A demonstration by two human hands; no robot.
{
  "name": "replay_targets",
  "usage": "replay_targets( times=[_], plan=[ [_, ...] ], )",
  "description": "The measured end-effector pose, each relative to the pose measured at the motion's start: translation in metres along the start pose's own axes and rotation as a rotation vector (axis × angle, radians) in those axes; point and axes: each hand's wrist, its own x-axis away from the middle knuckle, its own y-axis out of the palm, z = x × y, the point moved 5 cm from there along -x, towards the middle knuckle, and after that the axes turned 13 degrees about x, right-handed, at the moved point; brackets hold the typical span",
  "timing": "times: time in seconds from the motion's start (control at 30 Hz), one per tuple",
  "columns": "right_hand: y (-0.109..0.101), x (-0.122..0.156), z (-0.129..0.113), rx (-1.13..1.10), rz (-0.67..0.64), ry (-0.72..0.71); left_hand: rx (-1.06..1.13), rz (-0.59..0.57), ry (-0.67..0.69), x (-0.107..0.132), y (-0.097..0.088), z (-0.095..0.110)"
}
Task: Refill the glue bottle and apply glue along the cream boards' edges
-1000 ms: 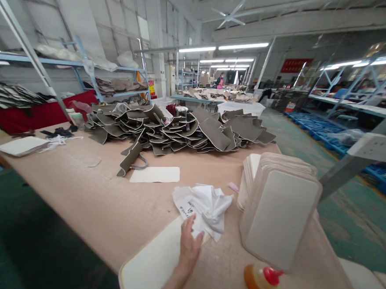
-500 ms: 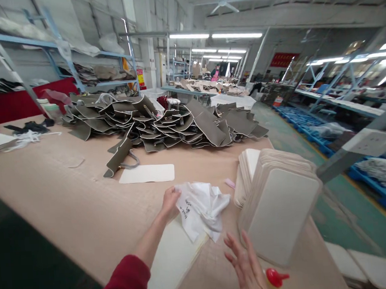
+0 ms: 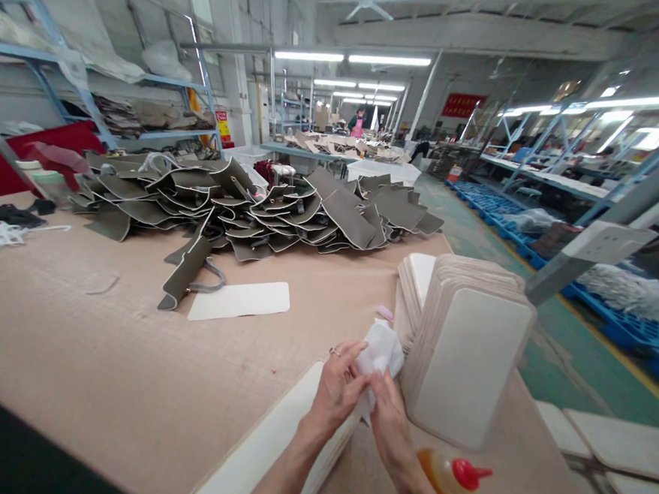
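Observation:
Both my hands are bunched around a crumpled white cloth (image 3: 380, 351) near the table's front edge. My left hand (image 3: 338, 386), with a ring on one finger, grips the cloth from the left. My right hand (image 3: 390, 422) closes on it from below. Under my left forearm lies a long cream panel (image 3: 254, 464) flat on the table. Just right of the cloth leans a thick stack of cream rounded panels (image 3: 468, 358). An orange squeeze bottle with a red cap (image 3: 452, 479) stands by my right wrist.
A big heap of olive-grey bag pieces (image 3: 259, 207) covers the far part of the tan table (image 3: 88, 347). One single cream panel (image 3: 239, 301) lies in front of it. Blue shelving stands left; an aisle with blue pallets (image 3: 508, 219) runs right.
My left hand gathered the spread-out cloth into a ball and pulled it closer. My right hand came in and closed on it too. The camera view shifted slightly left.

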Motion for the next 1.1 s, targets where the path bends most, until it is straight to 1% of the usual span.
replay_targets(
  times=[0.03, 0.1, 0.17, 0.23, 0.37, 0.43, 0.5, 0.57, 0.63, 0.7, 0.77, 0.83, 0.9, 0.93, 0.97, 1.0, 1.03, 1.07, 1.1],
  plan=[
    [0.001, -0.001, -0.003, -0.048, -0.015, 0.024, -0.089, -0.001, 0.055, -0.003, 0.001, 0.0],
    [0.002, -0.003, -0.012, -0.139, -0.034, 0.051, -0.168, 0.002, 0.101, -0.01, 0.001, -0.002],
    [0.003, -0.006, -0.024, -0.202, -0.046, 0.062, -0.177, 0.023, 0.118, -0.016, 0.002, -0.002],
    [0.006, -0.009, -0.037, -0.244, -0.072, 0.069, -0.177, 0.055, 0.164, -0.022, 0.004, 0.0],
    [0.017, -0.014, -0.055, -0.288, -0.094, 0.044, -0.156, 0.214, 0.244, -0.031, 0.011, 0.008],
    [0.018, -0.015, -0.058, -0.261, -0.061, 0.025, -0.122, 0.288, 0.251, -0.036, 0.012, 0.008],
    [0.015, -0.013, -0.056, -0.19, -0.028, 0.003, -0.038, 0.371, 0.224, -0.044, 0.007, 0.003],
    [0.009, -0.006, -0.049, -0.078, -0.02, -0.047, 0.126, 0.492, 0.146, -0.055, -0.008, -0.006],
    [0.003, 0.005, -0.036, 0.085, -0.031, -0.122, 0.289, 0.599, 0.07, -0.068, -0.027, -0.014],
    [0.005, 0.018, -0.013, 0.288, -0.061, -0.2, 0.371, 0.634, 0.053, -0.083, -0.045, -0.011],
    [0.018, 0.032, 0.016, 0.481, -0.145, -0.272, 0.412, 0.632, 0.076, -0.099, -0.064, 0.005],
    [0.037, 0.045, 0.045, 0.639, -0.257, -0.341, 0.471, 0.62, 0.15, -0.114, -0.082, 0.032],
    [0.055, 0.052, 0.067, 0.775, -0.343, -0.381, 0.578, 0.576, 0.326, -0.126, -0.102, 0.064],
    [0.061, 0.054, 0.075, 0.831, -0.376, -0.393, 0.602, 0.548, 0.41, -0.13, -0.112, 0.078],
    [0.066, 0.054, 0.081, 0.874, -0.405, -0.401, 0.614, 0.507, 0.463, -0.134, -0.121, 0.088],
    [0.069, 0.053, 0.083, 0.903, -0.43, -0.409, 0.61, 0.458, 0.474, -0.137, -0.13, 0.092],
    [0.071, 0.051, 0.084, 0.92, -0.451, -0.417, 0.589, 0.425, 0.443, -0.138, -0.138, 0.09],
    [0.072, 0.05, 0.083, 0.926, -0.462, -0.421, 0.558, 0.412, 0.379, -0.137, -0.146, 0.081],
    [0.072, 0.048, 0.081, 0.923, -0.466, -0.423, 0.521, 0.422, 0.296, -0.134, -0.153, 0.068]
  ],
)
